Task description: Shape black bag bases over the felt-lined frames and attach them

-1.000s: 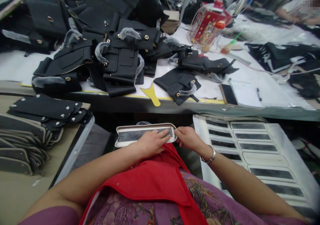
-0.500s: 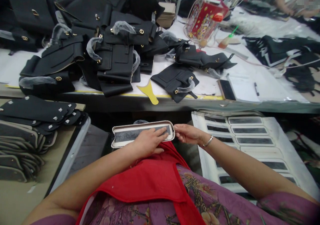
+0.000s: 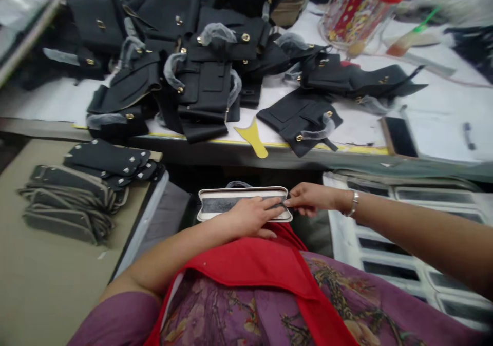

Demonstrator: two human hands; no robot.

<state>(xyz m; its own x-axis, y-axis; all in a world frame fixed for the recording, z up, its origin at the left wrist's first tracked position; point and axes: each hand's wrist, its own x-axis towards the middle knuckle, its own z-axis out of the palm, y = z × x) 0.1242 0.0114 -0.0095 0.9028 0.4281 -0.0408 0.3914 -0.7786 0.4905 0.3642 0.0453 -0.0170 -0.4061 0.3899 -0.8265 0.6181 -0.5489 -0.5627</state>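
A flat cream-edged piece with a dark grey centre strip [image 3: 227, 202] lies across my lap above a red apron [image 3: 254, 269]. My left hand [image 3: 252, 216] lies flat on its right half, fingers stretched out and pressing it down. My right hand [image 3: 311, 198] pinches the piece's right end between thumb and fingers. A bracelet sits on that wrist.
Black bag parts with gold clasps [image 3: 204, 79] are heaped on the white worktable [image 3: 46, 99] ahead, with a yellow template [image 3: 254, 138] and a phone [image 3: 400, 135] at its near edge. Stacked black and grey panels [image 3: 77, 187] lie on a low table left. More cream-edged pieces [image 3: 435, 197] lie right.
The view has swung left and down. My right hand has moved in onto the piece's right end, beside my left fingers, which stay pressed on it.
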